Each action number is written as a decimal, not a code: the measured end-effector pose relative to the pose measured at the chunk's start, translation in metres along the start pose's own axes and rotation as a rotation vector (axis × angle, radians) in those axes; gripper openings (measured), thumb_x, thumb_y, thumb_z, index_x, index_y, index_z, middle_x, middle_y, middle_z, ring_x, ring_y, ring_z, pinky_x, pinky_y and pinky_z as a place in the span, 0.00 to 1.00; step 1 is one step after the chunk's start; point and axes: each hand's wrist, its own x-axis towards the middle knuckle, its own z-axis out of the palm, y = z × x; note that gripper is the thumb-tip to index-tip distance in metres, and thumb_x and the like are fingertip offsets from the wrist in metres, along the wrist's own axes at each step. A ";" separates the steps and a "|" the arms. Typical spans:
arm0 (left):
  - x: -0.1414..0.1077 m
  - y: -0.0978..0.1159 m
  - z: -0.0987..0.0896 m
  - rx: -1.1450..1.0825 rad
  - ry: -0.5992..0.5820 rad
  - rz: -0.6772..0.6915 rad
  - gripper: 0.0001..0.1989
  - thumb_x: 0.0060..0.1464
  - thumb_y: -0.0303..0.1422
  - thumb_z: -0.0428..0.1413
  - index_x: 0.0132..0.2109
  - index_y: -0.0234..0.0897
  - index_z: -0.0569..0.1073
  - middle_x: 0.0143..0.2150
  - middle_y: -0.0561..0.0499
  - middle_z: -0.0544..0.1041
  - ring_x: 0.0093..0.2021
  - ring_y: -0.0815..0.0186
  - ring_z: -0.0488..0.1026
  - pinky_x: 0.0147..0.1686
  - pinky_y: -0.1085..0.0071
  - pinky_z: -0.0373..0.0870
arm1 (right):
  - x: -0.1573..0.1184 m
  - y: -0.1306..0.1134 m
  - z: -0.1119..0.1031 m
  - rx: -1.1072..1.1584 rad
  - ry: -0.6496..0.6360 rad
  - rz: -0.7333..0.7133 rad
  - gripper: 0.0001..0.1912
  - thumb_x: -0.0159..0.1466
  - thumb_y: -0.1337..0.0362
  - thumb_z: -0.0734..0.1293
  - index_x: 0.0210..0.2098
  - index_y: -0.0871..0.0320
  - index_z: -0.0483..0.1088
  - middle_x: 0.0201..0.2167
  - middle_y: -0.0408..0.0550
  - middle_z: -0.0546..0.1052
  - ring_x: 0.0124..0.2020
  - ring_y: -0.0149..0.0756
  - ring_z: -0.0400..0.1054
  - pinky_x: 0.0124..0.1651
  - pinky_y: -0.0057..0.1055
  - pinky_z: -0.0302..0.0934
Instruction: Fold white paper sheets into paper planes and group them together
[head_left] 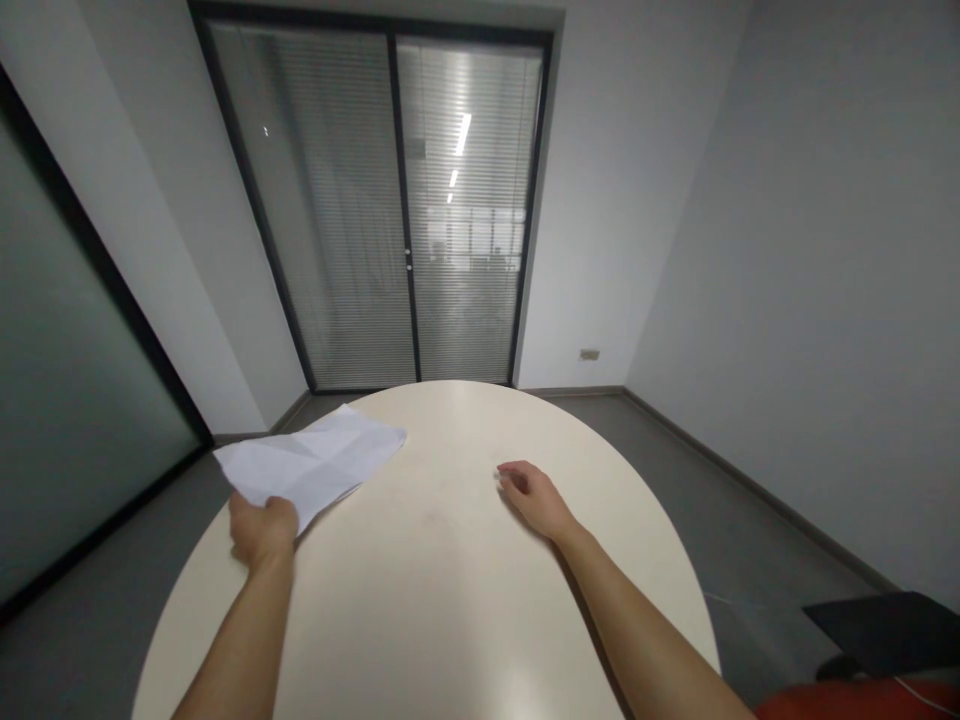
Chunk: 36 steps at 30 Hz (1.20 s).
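At the left side of the table (450, 620), my left hand (262, 530) grips the creased paper (319, 455) by its near edge, thumb above, perhaps to steady it. My right hand (534, 497), loosely curled with nothing visible inside, is well apart, perhaps for resting.

- The person's left hand (262, 528) grips the near edge of the creased white paper (319, 455), thumb on top, at the left side of the round cream table (435, 600).
- The right hand (536, 498), fingers loosely curled and apart from the paper, is at the table's right half.
- Behind the table stand glass panels with blinds (472, 300).
- A dark flat object (889, 630) sits at lower right, above something red (862, 700).
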 end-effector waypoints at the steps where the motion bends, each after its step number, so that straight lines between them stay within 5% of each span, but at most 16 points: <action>1: 0.001 0.000 0.000 0.020 0.024 -0.057 0.40 0.49 0.32 0.53 0.69 0.25 0.57 0.63 0.20 0.68 0.62 0.31 0.67 0.58 0.36 0.61 | -0.001 -0.001 0.000 -0.065 -0.009 -0.029 0.21 0.66 0.53 0.63 0.51 0.60 0.75 0.50 0.57 0.79 0.51 0.46 0.72 0.57 0.43 0.64; 5: -0.002 0.003 0.003 0.085 0.032 -0.083 0.51 0.46 0.31 0.57 0.73 0.22 0.44 0.62 0.20 0.68 0.63 0.30 0.65 0.61 0.35 0.55 | -0.003 -0.005 0.000 -0.281 -0.085 -0.079 0.25 0.69 0.51 0.61 0.56 0.59 0.74 0.60 0.58 0.73 0.63 0.48 0.64 0.68 0.44 0.53; 7: -0.008 0.006 0.004 0.144 0.061 -0.024 0.56 0.46 0.32 0.59 0.73 0.18 0.36 0.68 0.15 0.58 0.68 0.29 0.57 0.64 0.34 0.50 | -0.004 -0.008 0.001 -0.364 -0.141 -0.048 0.26 0.70 0.49 0.59 0.59 0.58 0.73 0.64 0.57 0.70 0.67 0.49 0.60 0.69 0.46 0.50; 10: -0.023 0.016 0.003 0.169 0.133 0.174 0.56 0.49 0.34 0.60 0.73 0.20 0.36 0.74 0.19 0.37 0.74 0.33 0.36 0.67 0.33 0.35 | -0.005 -0.012 0.001 -0.454 -0.208 0.004 0.31 0.71 0.46 0.57 0.66 0.57 0.66 0.69 0.56 0.63 0.72 0.52 0.50 0.71 0.50 0.44; 13: -0.053 0.035 0.013 0.113 0.135 0.561 0.44 0.58 0.35 0.54 0.74 0.24 0.41 0.76 0.26 0.40 0.76 0.42 0.37 0.70 0.40 0.38 | -0.003 -0.016 0.003 -0.522 -0.281 0.047 0.38 0.69 0.41 0.57 0.71 0.55 0.57 0.74 0.55 0.51 0.75 0.55 0.39 0.72 0.53 0.36; 15: -0.079 0.046 0.029 0.075 -0.005 0.799 0.39 0.62 0.34 0.50 0.74 0.26 0.44 0.76 0.31 0.45 0.76 0.46 0.38 0.71 0.45 0.39 | -0.001 -0.018 0.005 -0.550 -0.337 0.082 0.42 0.68 0.38 0.55 0.73 0.55 0.52 0.75 0.54 0.46 0.75 0.55 0.35 0.72 0.54 0.32; 18: -0.118 0.052 0.060 0.125 -0.389 1.068 0.37 0.63 0.34 0.48 0.74 0.30 0.45 0.77 0.37 0.45 0.76 0.49 0.38 0.71 0.49 0.46 | 0.003 -0.020 0.010 -0.566 -0.389 0.119 0.43 0.68 0.37 0.55 0.73 0.56 0.51 0.75 0.54 0.46 0.75 0.56 0.34 0.72 0.54 0.32; 21: -0.142 0.050 0.083 0.423 -0.724 1.089 0.32 0.64 0.35 0.47 0.73 0.37 0.54 0.75 0.39 0.52 0.75 0.43 0.44 0.68 0.39 0.47 | 0.002 -0.022 0.016 -0.603 -0.267 0.111 0.41 0.68 0.39 0.56 0.71 0.58 0.57 0.74 0.58 0.52 0.74 0.57 0.40 0.71 0.54 0.35; 23: -0.149 0.050 0.091 0.548 -0.788 1.071 0.29 0.66 0.37 0.45 0.72 0.43 0.59 0.75 0.43 0.53 0.74 0.41 0.45 0.68 0.36 0.44 | 0.001 -0.024 0.019 -0.614 -0.174 0.070 0.36 0.68 0.43 0.58 0.68 0.57 0.61 0.71 0.59 0.58 0.73 0.56 0.45 0.71 0.53 0.38; 28: -0.155 0.057 0.094 0.555 -0.657 1.025 0.27 0.66 0.37 0.45 0.70 0.43 0.62 0.75 0.44 0.55 0.74 0.42 0.49 0.68 0.38 0.47 | 0.000 -0.025 0.018 -0.562 -0.247 0.024 0.37 0.69 0.45 0.59 0.69 0.61 0.59 0.72 0.61 0.55 0.73 0.55 0.44 0.72 0.53 0.35; 36: -0.151 0.054 0.093 0.533 -0.671 1.088 0.27 0.66 0.41 0.47 0.69 0.44 0.64 0.74 0.45 0.58 0.73 0.44 0.52 0.68 0.43 0.51 | -0.001 -0.022 0.013 -0.506 -0.350 0.033 0.45 0.67 0.37 0.57 0.73 0.60 0.51 0.75 0.59 0.46 0.75 0.56 0.35 0.73 0.55 0.28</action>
